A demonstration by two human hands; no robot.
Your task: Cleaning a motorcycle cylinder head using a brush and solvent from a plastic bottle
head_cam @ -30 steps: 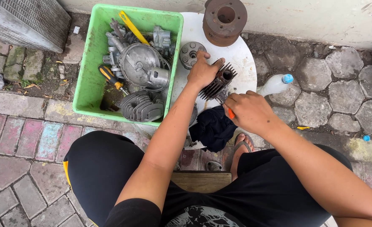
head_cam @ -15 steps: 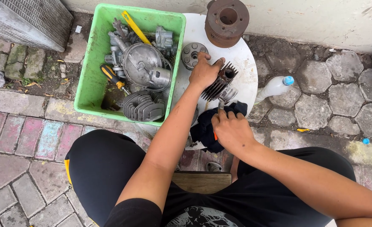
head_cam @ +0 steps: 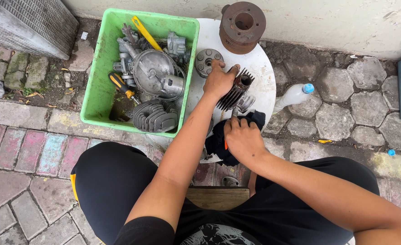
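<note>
Holding a dark ribbed metal part [head_cam: 235,92] with left hand [head_cam: 218,80]; right hand [head_cam: 242,136] pressing black cloth [head_cam: 218,143] beside green tub [head_cam: 101,68].

One head-worn camera looks steeply down — close over the person's lap and the white board [head_cam: 264,77] on paving.

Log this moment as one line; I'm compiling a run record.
left hand: grips finned cylinder on white board | right hand: on black rag, orange tool tip showing | green bin: parts
</note>
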